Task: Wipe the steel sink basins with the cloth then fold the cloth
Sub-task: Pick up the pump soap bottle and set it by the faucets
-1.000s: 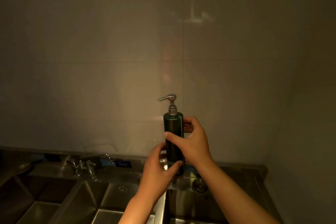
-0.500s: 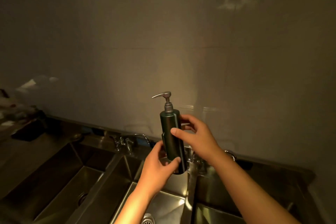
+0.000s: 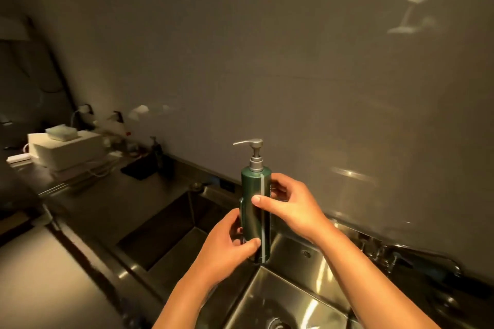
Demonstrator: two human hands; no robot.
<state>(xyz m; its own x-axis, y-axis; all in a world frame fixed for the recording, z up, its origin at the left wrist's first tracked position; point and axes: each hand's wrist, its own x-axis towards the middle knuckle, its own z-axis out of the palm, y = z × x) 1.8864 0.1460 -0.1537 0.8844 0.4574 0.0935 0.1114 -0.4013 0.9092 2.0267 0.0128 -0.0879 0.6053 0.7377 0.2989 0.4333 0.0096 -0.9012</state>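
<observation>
Cloth not in view. Pump bottle (image 3: 255,211) held upright above sink basins (image 3: 294,299), left hand (image 3: 224,246) gripping base, right hand (image 3: 290,207) gripping body, as a second ago. Wiping not begun.

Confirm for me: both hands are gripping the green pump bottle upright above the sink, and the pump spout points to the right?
Not quite. The head view shows the pump spout pointing left, not right. The rest holds: the left hand and the right hand both grip the green pump bottle upright above the sink.
</observation>
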